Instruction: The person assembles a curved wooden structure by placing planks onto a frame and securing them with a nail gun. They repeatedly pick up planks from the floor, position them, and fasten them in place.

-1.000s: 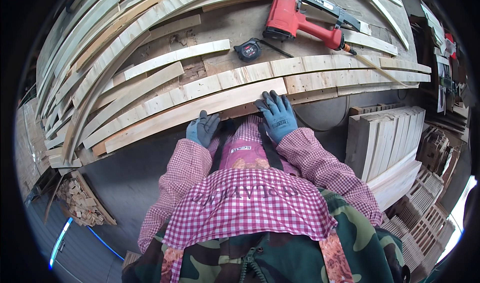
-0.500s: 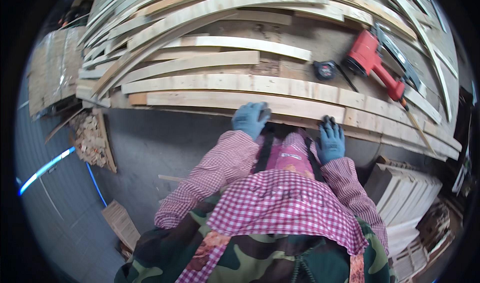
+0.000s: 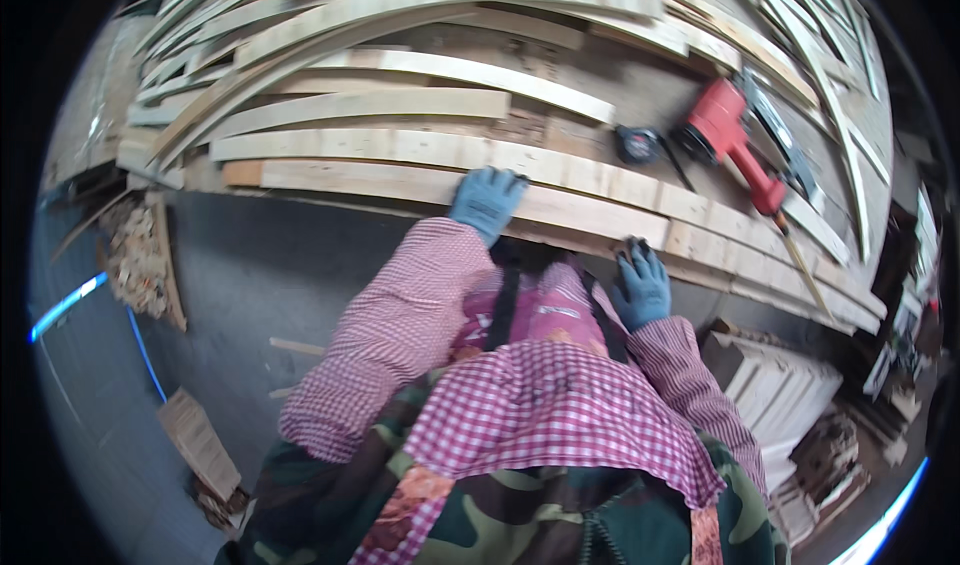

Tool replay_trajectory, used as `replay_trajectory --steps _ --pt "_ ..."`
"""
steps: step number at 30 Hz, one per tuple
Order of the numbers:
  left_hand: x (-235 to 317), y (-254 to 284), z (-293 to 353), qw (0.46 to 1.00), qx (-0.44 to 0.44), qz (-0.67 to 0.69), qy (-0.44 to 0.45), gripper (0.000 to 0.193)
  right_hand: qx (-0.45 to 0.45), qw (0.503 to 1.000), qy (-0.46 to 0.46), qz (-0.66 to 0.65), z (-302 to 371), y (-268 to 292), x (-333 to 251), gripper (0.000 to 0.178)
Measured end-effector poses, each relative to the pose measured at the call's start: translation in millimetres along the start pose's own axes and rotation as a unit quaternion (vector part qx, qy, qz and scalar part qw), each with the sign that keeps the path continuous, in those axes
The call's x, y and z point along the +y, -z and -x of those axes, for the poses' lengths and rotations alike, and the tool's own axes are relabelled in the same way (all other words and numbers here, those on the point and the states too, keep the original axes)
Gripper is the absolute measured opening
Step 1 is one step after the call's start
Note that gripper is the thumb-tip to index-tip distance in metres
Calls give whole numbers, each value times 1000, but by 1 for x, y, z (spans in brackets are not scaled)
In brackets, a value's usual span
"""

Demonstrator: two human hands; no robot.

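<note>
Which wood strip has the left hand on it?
The front pale strip, with an orange-brown piece at its left end. The left hand lies across it; the strip behind lacks that orange-brown end.

Head cam (L fisheye) looks down past apron (image 3: 560, 410) at worktable (image 3: 655, 87), fairly nr.

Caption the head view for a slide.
Left hand on a wooden slat, right hand near its right end; nail gun and tape measure lie beyond.
</note>
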State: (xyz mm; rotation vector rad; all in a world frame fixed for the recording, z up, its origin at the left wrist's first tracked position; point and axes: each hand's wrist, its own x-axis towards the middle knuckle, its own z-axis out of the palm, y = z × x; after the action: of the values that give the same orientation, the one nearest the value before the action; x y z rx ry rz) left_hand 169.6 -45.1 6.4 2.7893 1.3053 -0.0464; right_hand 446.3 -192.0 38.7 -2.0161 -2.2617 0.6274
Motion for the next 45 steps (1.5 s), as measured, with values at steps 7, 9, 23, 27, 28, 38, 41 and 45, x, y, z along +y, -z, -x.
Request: replay_trajectory --steps 7,9,23,27,28,38,41,45 --pt "-2 17 -8 992 -120 24 5 74 110 981 -145 -63 22 7 23 44" --pt "-2 22 -10 990 -136 23 7 75 136 963 -222 -75 25 6 37 49" --pt "-2 26 -7 990 -141 19 12 72 -215 932 -180 230 -13 10 58 49" --pt "4 27 -7 991 -132 8 2 68 -255 927 -169 215 -15 20 63 55" --pt "4 27 -8 992 -126 9 0 67 -276 923 -166 211 -17 25 64 58" --pt "6 20 -9 991 -132 19 26 72 -69 976 -165 128 -15 50 75 64" --pt "5 19 -5 996 -91 20 13 63 -86 972 -162 144 -17 39 72 70" --pt "5 19 -8 998 -66 16 -2 49 -196 959 -157 131 -28 54 70 67"
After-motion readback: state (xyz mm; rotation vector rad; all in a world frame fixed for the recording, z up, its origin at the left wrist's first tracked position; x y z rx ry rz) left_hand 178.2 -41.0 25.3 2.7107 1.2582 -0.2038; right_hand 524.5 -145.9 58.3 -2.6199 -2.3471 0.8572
